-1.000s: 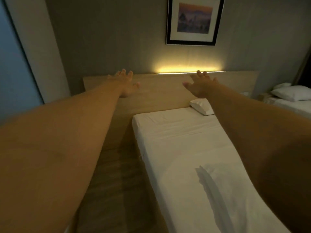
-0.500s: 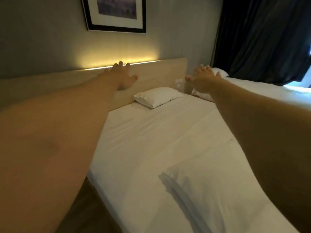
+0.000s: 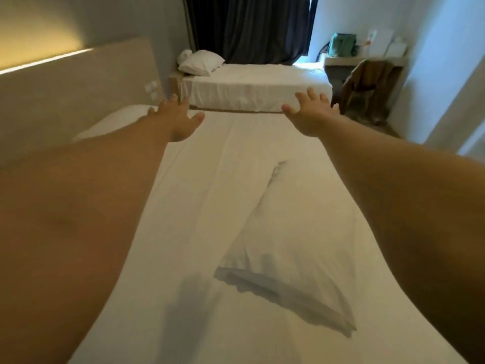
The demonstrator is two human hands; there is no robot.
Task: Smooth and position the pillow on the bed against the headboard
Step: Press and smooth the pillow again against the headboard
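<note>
A white pillow [image 3: 291, 248] lies loose in the middle of the white-sheeted bed [image 3: 199, 195], away from the wooden headboard [image 3: 78, 85] at the left. A second white pillow [image 3: 118, 118] rests against the headboard, partly hidden by my left forearm. Both arms reach out over the bed. My left hand [image 3: 178, 122] is open with fingers spread, hovering near the second pillow. My right hand [image 3: 312, 114] is open too, held above the bed's far edge. Neither hand touches anything.
Another made bed [image 3: 252, 85] with a white pillow [image 3: 200, 65] stands beyond. Dark curtains [image 3: 249, 27] hang behind it. A chair with a brown garment [image 3: 367, 82] and a desk with a green bag [image 3: 341, 44] are at the far right.
The view has swung right from the headboard and picture to the room's far side. Both outstretched hands moved with it, now over the bed instead of before the headboard.
</note>
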